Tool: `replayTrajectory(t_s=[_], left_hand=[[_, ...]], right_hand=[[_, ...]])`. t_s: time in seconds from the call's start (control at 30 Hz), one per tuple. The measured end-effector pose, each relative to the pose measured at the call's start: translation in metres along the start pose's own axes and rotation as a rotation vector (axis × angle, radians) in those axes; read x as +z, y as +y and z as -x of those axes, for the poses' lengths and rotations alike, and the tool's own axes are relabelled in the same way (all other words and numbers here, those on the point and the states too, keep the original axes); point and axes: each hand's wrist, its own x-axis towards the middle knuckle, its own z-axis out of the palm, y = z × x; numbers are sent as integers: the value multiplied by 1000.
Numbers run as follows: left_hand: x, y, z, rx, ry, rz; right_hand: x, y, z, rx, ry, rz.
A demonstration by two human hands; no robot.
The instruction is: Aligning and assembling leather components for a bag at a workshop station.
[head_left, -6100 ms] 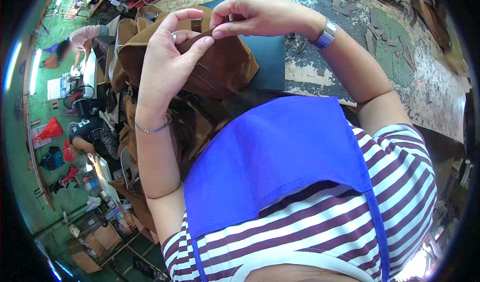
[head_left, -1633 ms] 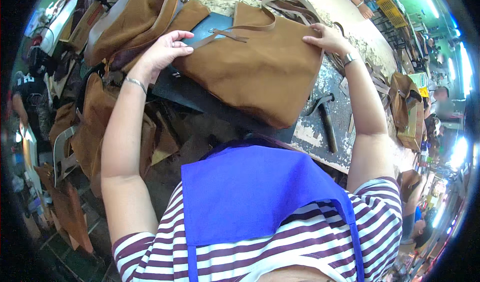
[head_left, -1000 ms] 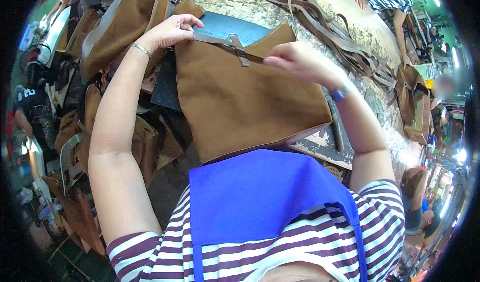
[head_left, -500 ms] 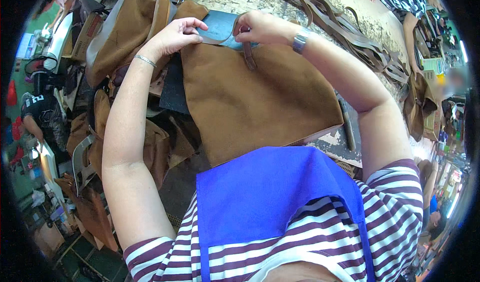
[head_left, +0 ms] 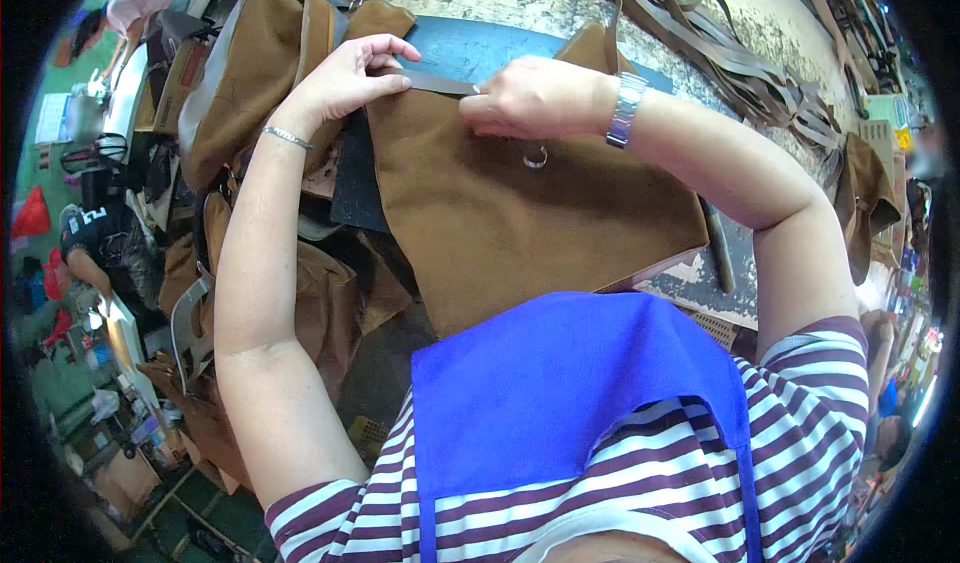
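Note:
A brown suede-like bag panel (head_left: 540, 218) lies in front of me, its narrower end away from my body. Along its far edge a thin greyish strip (head_left: 440, 84) runs between my hands. My left hand (head_left: 355, 81) pinches the strip's left end between thumb and fingers at the panel's far left corner. Over the panel, my right hand (head_left: 535, 98) is closed round the strip's other end, its fingertips hidden. A shiny metal ring (head_left: 536, 157) shows just below the right hand; what it belongs to is hidden.
Beneath the panel's far edge lies a blue-grey board (head_left: 470, 45). Several long brown straps (head_left: 720, 58) spread over the worn table at the far right. Brown bags (head_left: 250, 73) are heaped at the left. A dark bar-like tool (head_left: 718, 248) rests right of the panel.
My right hand has moved right and nearer, turning knuckles up, and the strip is now straighter between my hands. The brown strap that hung below it is no longer visible there.

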Motion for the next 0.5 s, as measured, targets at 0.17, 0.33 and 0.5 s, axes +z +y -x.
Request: replayTrajectory(t_s=[0.17,0.33,0.5], left_hand=[[2,12,6,4,9,16],[2,16,8,-47,-1,40],[-2,23,7,-74,-58,40]], right_hand=[[13,23,-9,52,445,-187],[15,24,-8,444,113,-674],[34,29,-1,329,296,-751]])
